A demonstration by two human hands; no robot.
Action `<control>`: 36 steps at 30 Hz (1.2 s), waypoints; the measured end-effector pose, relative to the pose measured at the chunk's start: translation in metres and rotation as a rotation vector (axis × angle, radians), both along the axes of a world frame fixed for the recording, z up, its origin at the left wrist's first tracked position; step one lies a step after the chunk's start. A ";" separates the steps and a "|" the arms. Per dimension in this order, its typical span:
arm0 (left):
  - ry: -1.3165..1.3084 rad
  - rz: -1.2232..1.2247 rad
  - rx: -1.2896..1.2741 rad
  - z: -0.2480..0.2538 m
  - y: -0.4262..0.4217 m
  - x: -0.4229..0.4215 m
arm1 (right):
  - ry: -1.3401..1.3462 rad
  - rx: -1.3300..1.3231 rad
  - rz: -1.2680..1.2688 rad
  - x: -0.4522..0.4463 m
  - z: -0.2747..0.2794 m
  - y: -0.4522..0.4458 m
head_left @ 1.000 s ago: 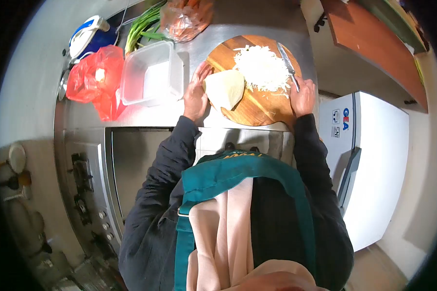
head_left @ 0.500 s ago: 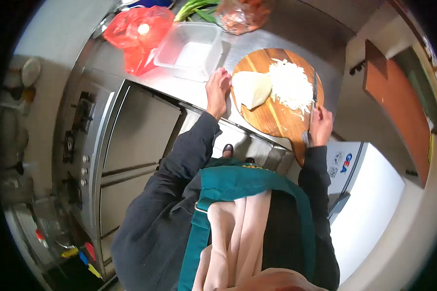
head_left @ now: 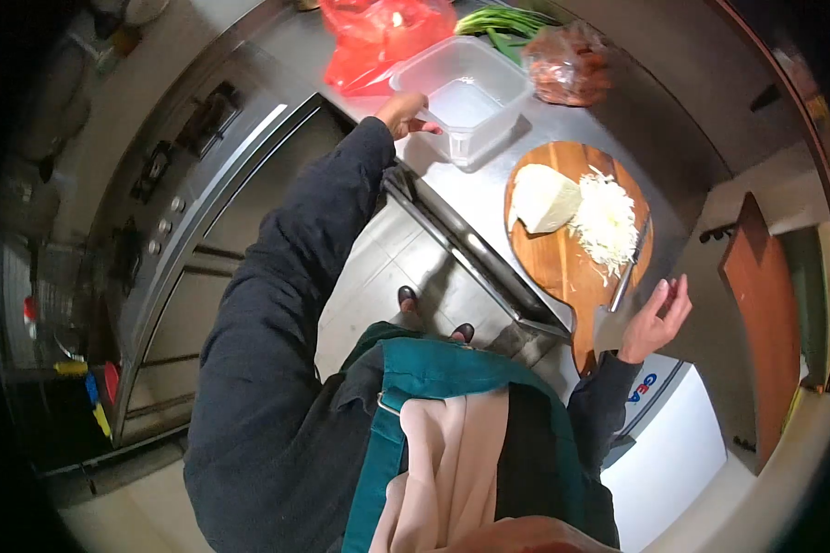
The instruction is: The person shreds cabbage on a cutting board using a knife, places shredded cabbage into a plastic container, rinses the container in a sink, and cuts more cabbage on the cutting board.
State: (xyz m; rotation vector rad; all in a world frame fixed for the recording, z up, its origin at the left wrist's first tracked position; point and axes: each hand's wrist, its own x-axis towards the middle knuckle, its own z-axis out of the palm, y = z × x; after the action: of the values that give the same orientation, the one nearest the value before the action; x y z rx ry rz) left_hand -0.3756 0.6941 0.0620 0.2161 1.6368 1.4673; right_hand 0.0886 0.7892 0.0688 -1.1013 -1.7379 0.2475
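Note:
My left hand (head_left: 406,117) is at the near-left corner of a clear plastic container (head_left: 470,92), its fingers gripping the rim. The inside of the container shows nothing in it. My right hand (head_left: 657,320) is raised beside the cutting board, fingers spread and holding nothing. On the round wooden board (head_left: 549,267) lie a large pale cabbage piece (head_left: 546,198) and a heap of white shreds (head_left: 607,221). A knife (head_left: 630,265) rests along the board's right edge, its handle toward my right hand.
Behind the container are a red plastic bag (head_left: 378,41), green stalks (head_left: 503,23) and a clear bag of orange vegetables (head_left: 567,64). A stove (head_left: 184,166) stands at left, a white fridge (head_left: 669,424) at lower right. An oven-like door edge (head_left: 470,249) runs below the counter.
My left hand has moved from beside the board to the container and taken hold of it. My right hand has let go of the knife and opened. The view has turned.

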 end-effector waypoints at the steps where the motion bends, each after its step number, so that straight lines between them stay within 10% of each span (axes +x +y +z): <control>1: 0.056 0.009 -0.020 0.014 -0.018 0.008 | 0.043 -0.019 0.036 -0.010 0.012 -0.009; 5: 0.267 -0.130 -0.072 0.059 -0.116 0.009 | 0.128 -0.169 0.355 -0.069 0.041 -0.048; 13: 0.390 -0.203 -0.147 0.121 -0.333 0.055 | 0.125 -1.266 1.537 -0.257 -0.005 -0.153; 22: 0.376 0.151 -0.087 0.079 -0.686 0.039 | -0.115 -1.707 1.854 -0.400 -0.016 -0.469; 29: 0.610 1.090 -0.096 0.073 -0.922 0.042 | -0.333 -1.074 2.079 -0.528 0.101 -0.739; 36: 0.729 1.685 -0.136 0.031 -1.097 0.107 | 0.007 0.515 1.931 -0.636 0.129 -1.028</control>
State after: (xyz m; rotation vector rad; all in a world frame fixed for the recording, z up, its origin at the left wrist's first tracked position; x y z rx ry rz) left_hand -0.2684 -0.4026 0.0930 -1.1218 2.6732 2.5870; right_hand -0.5473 -0.2390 0.1979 1.1985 -2.0848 0.8375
